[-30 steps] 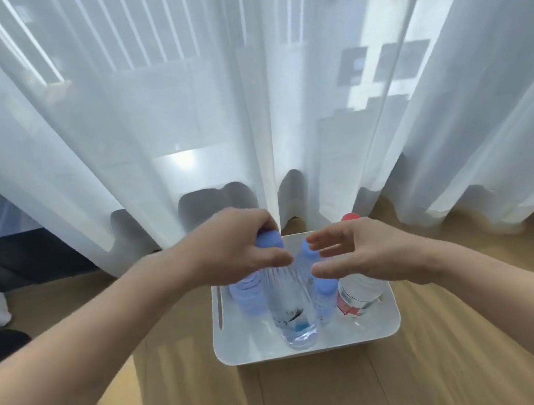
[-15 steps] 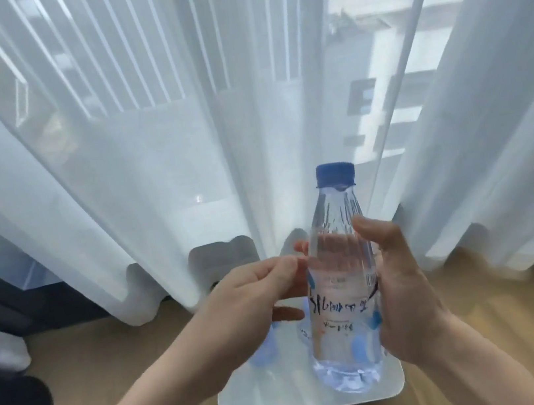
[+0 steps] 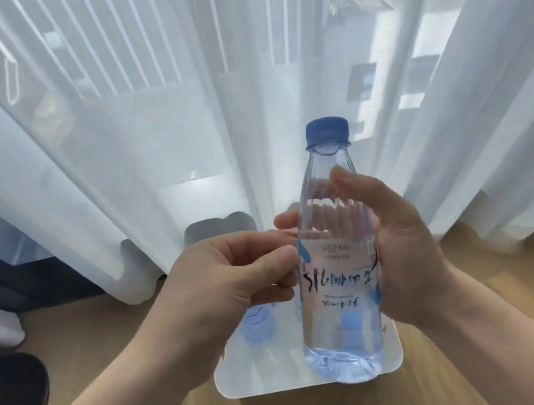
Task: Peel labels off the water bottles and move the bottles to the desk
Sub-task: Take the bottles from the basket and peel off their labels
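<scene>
**Label not yet off the first bottle**

Head view. Right hand holds a water bottle upright in the air, fingers wrapped around its body; blue cap on top. Its label is in place around the middle. Left hand pinches at the label's left edge, thumb and fingers narrow and touching it; looks like the start of the peel.

Task barely begun, by my reading: no bare bottle seen, none moved, no bench in frame.

White bin on the wooden floor directly below the hands. Inside: one blue-capped bottle at left, another cap glimpsed through the held bottle. Full count hidden.
</scene>
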Demonstrator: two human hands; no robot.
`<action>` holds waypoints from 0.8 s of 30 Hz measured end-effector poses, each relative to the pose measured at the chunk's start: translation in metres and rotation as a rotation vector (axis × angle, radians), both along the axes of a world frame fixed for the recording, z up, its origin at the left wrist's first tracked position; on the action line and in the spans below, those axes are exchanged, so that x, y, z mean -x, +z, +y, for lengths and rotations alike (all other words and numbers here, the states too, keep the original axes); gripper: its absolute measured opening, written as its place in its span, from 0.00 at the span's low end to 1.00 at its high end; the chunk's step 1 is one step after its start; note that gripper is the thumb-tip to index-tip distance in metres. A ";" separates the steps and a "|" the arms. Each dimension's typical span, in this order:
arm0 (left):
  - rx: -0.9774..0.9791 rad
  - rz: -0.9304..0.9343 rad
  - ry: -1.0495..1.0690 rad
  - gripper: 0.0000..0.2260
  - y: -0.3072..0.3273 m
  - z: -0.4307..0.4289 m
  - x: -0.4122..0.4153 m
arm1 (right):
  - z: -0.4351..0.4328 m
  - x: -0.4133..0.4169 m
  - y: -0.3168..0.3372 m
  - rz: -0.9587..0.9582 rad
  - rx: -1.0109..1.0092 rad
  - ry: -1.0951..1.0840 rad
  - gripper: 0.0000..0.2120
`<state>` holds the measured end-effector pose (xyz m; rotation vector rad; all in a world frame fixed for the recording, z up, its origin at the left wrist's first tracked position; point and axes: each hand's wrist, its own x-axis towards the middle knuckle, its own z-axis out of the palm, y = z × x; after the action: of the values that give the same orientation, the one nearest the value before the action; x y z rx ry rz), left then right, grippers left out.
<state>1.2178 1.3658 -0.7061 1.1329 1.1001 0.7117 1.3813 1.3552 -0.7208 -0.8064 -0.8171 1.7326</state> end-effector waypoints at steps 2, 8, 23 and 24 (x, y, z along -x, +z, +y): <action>0.039 -0.042 -0.010 0.10 -0.001 0.001 -0.001 | 0.001 -0.002 0.001 0.033 -0.010 -0.018 0.16; 0.047 -0.031 -0.028 0.10 -0.005 0.003 -0.004 | 0.003 -0.004 0.001 0.068 0.007 -0.071 0.16; 0.017 -0.039 -0.202 0.06 0.012 0.020 0.026 | 0.019 -0.012 0.000 -0.108 0.054 -0.227 0.08; -0.014 -0.008 -0.210 0.05 0.012 0.022 0.031 | 0.020 -0.011 0.000 -0.147 0.069 -0.263 0.08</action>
<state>1.1865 1.3880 -0.6946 1.2359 0.9546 0.5597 1.3926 1.3750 -0.7206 -1.0493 -0.7159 1.4878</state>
